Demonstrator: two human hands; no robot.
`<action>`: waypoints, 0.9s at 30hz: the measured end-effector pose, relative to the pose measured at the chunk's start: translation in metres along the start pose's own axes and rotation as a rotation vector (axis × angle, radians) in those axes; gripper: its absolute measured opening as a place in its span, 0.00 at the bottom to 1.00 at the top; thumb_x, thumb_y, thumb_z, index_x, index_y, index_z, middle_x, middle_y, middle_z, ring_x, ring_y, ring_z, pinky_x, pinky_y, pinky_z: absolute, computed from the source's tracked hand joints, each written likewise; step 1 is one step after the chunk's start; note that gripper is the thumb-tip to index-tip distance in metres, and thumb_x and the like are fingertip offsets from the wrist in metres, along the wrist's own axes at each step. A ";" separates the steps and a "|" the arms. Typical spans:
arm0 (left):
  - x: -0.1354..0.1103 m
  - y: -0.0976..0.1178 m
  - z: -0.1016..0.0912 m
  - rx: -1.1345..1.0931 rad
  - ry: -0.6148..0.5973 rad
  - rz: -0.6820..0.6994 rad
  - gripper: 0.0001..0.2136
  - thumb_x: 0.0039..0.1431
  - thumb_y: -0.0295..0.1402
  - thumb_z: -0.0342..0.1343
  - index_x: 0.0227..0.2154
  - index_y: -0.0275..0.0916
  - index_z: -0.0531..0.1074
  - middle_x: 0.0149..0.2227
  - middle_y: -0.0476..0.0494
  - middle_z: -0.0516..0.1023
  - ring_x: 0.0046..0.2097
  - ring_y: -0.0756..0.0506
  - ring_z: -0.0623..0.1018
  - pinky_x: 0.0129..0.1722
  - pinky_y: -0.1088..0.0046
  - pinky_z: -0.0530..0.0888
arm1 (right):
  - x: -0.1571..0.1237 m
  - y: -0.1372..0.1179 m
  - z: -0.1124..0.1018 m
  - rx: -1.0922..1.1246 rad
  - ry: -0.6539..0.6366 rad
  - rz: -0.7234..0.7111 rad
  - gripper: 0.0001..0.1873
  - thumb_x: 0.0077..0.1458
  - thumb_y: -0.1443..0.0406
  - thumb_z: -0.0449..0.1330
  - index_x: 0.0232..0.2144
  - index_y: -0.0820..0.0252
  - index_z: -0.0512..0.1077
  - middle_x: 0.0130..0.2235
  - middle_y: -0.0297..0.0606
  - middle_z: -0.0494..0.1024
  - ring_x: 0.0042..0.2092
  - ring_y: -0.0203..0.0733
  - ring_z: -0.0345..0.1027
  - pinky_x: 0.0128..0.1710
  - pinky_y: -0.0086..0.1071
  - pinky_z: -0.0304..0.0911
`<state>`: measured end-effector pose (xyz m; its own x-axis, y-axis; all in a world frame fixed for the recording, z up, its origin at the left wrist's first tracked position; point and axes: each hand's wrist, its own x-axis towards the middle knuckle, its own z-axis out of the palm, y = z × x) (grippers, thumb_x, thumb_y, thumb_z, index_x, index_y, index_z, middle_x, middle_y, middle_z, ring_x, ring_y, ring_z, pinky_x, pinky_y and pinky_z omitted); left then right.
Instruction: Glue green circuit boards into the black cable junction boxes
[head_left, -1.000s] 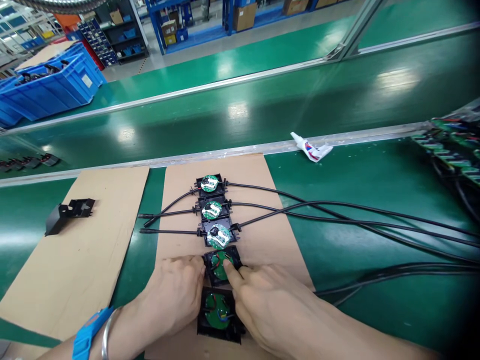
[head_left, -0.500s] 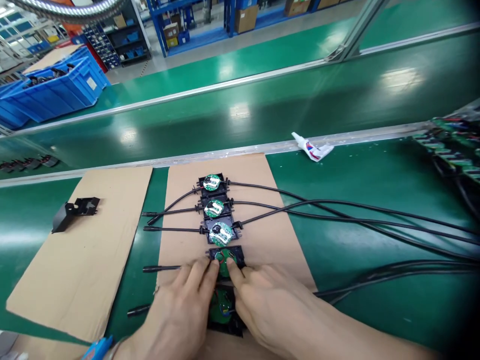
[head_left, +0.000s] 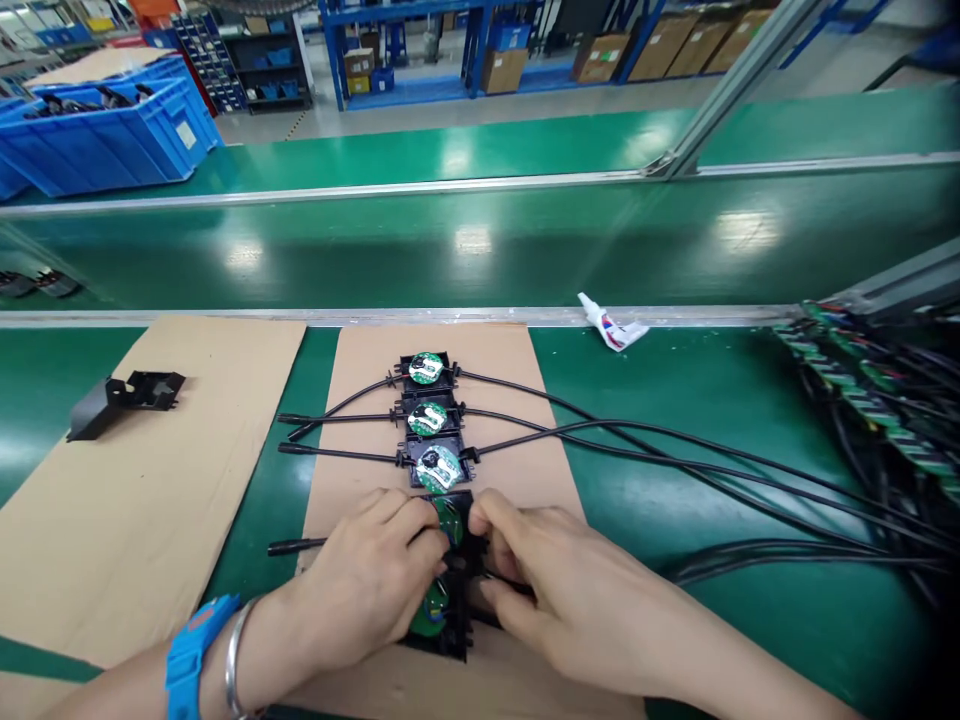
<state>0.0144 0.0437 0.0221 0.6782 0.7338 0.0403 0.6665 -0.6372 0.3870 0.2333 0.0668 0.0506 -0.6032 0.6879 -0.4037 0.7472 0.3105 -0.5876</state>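
A column of black plastic housings [head_left: 431, 450] with round green circuit boards [head_left: 427, 419] lies in front of me. At the fourth housing [head_left: 459, 500], my left hand [head_left: 367, 575] is closed, its curled fingers against the left side and over part of the green board [head_left: 448, 522]. My right hand [head_left: 555, 580] is curled at that housing's right side, thumb and fingers around a black cable [head_left: 514, 580] largely hidden by the hand. Nearest to me sits another housing [head_left: 454, 640] with a green board [head_left: 429, 612], partly covered by my left hand.
Cardboard sheets [head_left: 330, 380] lie on the green bench [head_left: 637, 380]. Black cables [head_left: 675, 450] run right toward a pile of wired boards [head_left: 877, 400]. A crumpled white tube [head_left: 611, 322] lies near the back rail. On the left cardboard rests a black bracket [head_left: 124, 400]; blue bins [head_left: 127, 140] stand beyond.
Both hands have gone from pressing fingertips on the fourth board to curled grips at its sides. My right hand has shifted to the right edge, by the cable. The view has levelled.
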 end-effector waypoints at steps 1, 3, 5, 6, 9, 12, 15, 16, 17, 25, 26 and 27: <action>0.001 -0.002 0.002 -0.011 -0.019 0.048 0.10 0.65 0.25 0.45 0.42 0.38 0.71 0.41 0.42 0.73 0.41 0.43 0.71 0.43 0.62 0.72 | -0.001 0.001 0.000 -0.005 0.004 0.019 0.10 0.54 0.67 0.55 0.40 0.58 0.63 0.30 0.35 0.72 0.35 0.43 0.66 0.31 0.31 0.55; 0.000 -0.006 0.006 -0.008 -0.047 0.120 0.10 0.64 0.23 0.46 0.43 0.37 0.70 0.43 0.42 0.74 0.44 0.43 0.71 0.46 0.62 0.70 | -0.002 0.001 0.003 -0.034 0.001 0.031 0.03 0.55 0.67 0.54 0.34 0.58 0.63 0.30 0.35 0.71 0.34 0.42 0.65 0.30 0.32 0.54; -0.001 -0.009 0.007 0.004 -0.070 0.160 0.10 0.64 0.23 0.47 0.43 0.36 0.70 0.44 0.42 0.74 0.45 0.43 0.71 0.48 0.63 0.69 | -0.002 0.001 0.007 -0.078 0.016 0.005 0.02 0.56 0.68 0.52 0.31 0.58 0.63 0.31 0.36 0.70 0.32 0.41 0.64 0.30 0.32 0.53; -0.001 -0.010 0.006 0.007 -0.081 0.164 0.09 0.64 0.23 0.47 0.43 0.36 0.70 0.44 0.41 0.74 0.46 0.43 0.71 0.49 0.63 0.69 | -0.001 0.001 0.009 -0.100 0.039 -0.022 0.04 0.57 0.70 0.50 0.31 0.58 0.62 0.30 0.36 0.70 0.31 0.41 0.63 0.30 0.33 0.53; -0.003 -0.011 0.002 0.005 -0.122 0.151 0.09 0.63 0.22 0.48 0.41 0.37 0.71 0.44 0.42 0.74 0.45 0.44 0.72 0.49 0.64 0.70 | 0.005 0.006 0.018 -0.159 0.173 -0.134 0.10 0.57 0.75 0.45 0.31 0.59 0.61 0.31 0.37 0.68 0.30 0.39 0.61 0.29 0.32 0.53; -0.003 -0.011 -0.004 0.002 -0.172 0.133 0.10 0.62 0.21 0.48 0.41 0.38 0.71 0.43 0.43 0.75 0.45 0.45 0.72 0.48 0.66 0.70 | 0.010 0.017 0.027 -0.175 0.296 -0.219 0.10 0.58 0.75 0.43 0.29 0.58 0.59 0.30 0.37 0.67 0.30 0.39 0.60 0.29 0.31 0.54; -0.002 -0.010 -0.007 0.002 -0.206 0.113 0.11 0.63 0.22 0.48 0.43 0.39 0.70 0.43 0.44 0.74 0.45 0.45 0.72 0.48 0.67 0.70 | 0.011 0.025 0.032 -0.125 0.305 -0.171 0.09 0.60 0.72 0.44 0.28 0.58 0.57 0.28 0.35 0.66 0.27 0.37 0.58 0.27 0.30 0.54; -0.001 -0.010 -0.007 0.008 -0.211 0.111 0.12 0.63 0.23 0.47 0.45 0.40 0.70 0.43 0.44 0.74 0.45 0.45 0.72 0.48 0.67 0.70 | 0.011 0.027 0.032 -0.111 0.287 -0.155 0.09 0.60 0.71 0.44 0.28 0.58 0.57 0.28 0.34 0.65 0.27 0.36 0.57 0.26 0.30 0.53; -0.001 -0.009 -0.007 0.022 -0.213 0.108 0.13 0.64 0.23 0.47 0.49 0.40 0.68 0.44 0.43 0.74 0.45 0.44 0.72 0.48 0.66 0.70 | 0.011 0.028 0.031 -0.106 0.271 -0.154 0.09 0.60 0.72 0.44 0.28 0.57 0.57 0.28 0.34 0.65 0.26 0.36 0.57 0.26 0.30 0.53; 0.010 -0.006 -0.003 0.130 -0.198 0.158 0.22 0.62 0.32 0.47 0.58 0.31 0.62 0.39 0.41 0.72 0.37 0.42 0.69 0.41 0.62 0.70 | 0.016 0.030 0.026 -0.210 0.141 -0.188 0.09 0.55 0.74 0.46 0.28 0.57 0.60 0.30 0.36 0.67 0.28 0.39 0.59 0.26 0.32 0.47; 0.012 -0.005 -0.003 0.130 -0.202 0.163 0.22 0.62 0.34 0.48 0.57 0.30 0.63 0.38 0.41 0.72 0.37 0.42 0.68 0.40 0.62 0.70 | 0.017 0.029 0.028 -0.240 0.140 -0.181 0.09 0.54 0.75 0.47 0.29 0.57 0.61 0.30 0.36 0.68 0.28 0.40 0.59 0.25 0.33 0.45; 0.014 -0.004 -0.003 0.138 -0.207 0.163 0.23 0.61 0.36 0.49 0.56 0.30 0.64 0.38 0.41 0.72 0.36 0.42 0.68 0.40 0.62 0.70 | 0.017 0.029 0.030 -0.276 0.151 -0.176 0.10 0.52 0.76 0.47 0.29 0.57 0.61 0.31 0.36 0.68 0.28 0.41 0.59 0.25 0.33 0.42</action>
<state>0.0206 0.0576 0.0235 0.8193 0.5642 -0.1026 0.5695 -0.7794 0.2612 0.2362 0.0675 0.0053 -0.6966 0.6909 -0.1933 0.6953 0.5837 -0.4193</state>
